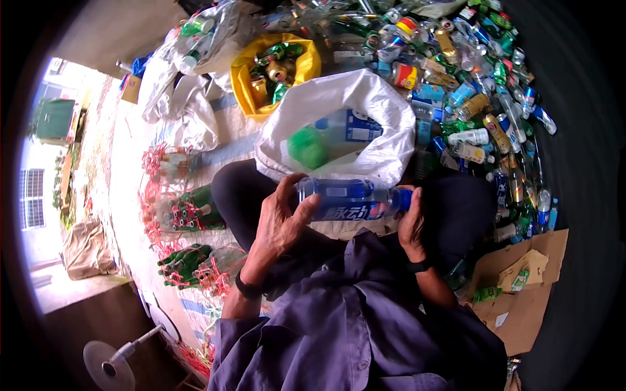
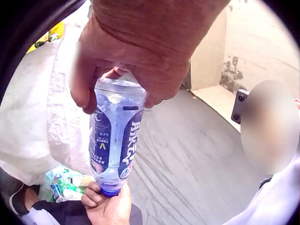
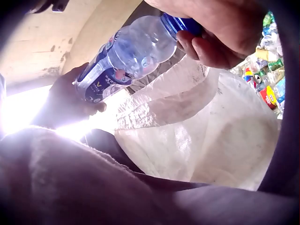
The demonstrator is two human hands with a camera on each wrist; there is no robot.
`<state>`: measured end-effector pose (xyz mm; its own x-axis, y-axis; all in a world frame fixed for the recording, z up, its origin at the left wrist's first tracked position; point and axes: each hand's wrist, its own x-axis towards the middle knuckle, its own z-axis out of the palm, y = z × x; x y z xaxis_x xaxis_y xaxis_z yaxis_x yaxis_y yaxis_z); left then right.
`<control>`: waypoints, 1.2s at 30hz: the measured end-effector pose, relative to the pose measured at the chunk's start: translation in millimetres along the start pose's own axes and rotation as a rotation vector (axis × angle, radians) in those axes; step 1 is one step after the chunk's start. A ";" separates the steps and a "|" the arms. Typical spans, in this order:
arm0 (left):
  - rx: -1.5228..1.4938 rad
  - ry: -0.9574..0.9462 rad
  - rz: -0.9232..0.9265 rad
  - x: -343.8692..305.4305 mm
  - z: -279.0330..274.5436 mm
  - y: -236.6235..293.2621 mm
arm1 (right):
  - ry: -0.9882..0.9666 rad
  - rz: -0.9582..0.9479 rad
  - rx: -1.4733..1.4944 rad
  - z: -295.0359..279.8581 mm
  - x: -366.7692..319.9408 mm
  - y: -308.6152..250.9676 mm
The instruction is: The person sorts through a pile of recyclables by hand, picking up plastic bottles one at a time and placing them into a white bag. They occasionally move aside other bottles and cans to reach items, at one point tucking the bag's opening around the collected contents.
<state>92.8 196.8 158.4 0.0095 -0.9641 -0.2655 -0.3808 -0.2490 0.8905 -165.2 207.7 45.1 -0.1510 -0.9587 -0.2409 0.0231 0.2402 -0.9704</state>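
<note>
While the left hand (image 1: 282,218) grips the base of a clear plastic bottle (image 1: 349,199), thumb and fingers curled round it, the right hand (image 1: 411,225) pinches the blue cap (image 1: 403,199) at the other end between thumb and fingers. The bottle, wrapped in a blue label (image 1: 342,210), is held crosswise above the person's lap, just at the near rim of a white sack (image 1: 394,107). Within the sack's mouth show a large bottle (image 1: 362,127) and something rounded and green (image 1: 308,146). Beyond the sack's far left rim, a yellow bag (image 1: 313,62) contains green and gold cans (image 1: 276,70). Toward the left edge of a striped sheet (image 1: 225,153), green bottles (image 1: 202,208) are bundled with pink string (image 1: 153,179). Past the sack's right rim spreads a heap of bottles and cans (image 1: 469,98), and near its closest edge sits an open cardboard box (image 1: 521,329)
</note>
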 end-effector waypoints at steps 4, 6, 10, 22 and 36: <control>-0.033 0.019 -0.064 2.3 -3.7 -6.3 | 0.031 -0.115 -0.116 0.4 2.1 9.8; -0.037 0.052 -0.020 3.8 -3.5 -14.9 | 0.039 -0.164 -0.195 0.5 1.3 11.8; -0.043 0.041 0.047 4.4 -7.1 -17.3 | 0.025 -0.136 -0.172 6.4 -0.4 3.1; 0.196 -0.188 0.544 2.3 -24.1 -6.8 | 0.147 0.414 0.148 3.8 20.7 11.7; -0.068 -0.055 0.044 -6.0 -25.0 -16.0 | -0.005 -0.309 -0.399 -1.0 10.1 -11.2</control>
<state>122.0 204.2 155.0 -0.0577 -0.9680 -0.2443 -0.3160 -0.2144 0.9242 -168.0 195.4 53.5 -0.0866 -0.9947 0.0555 -0.4020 -0.0161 -0.9155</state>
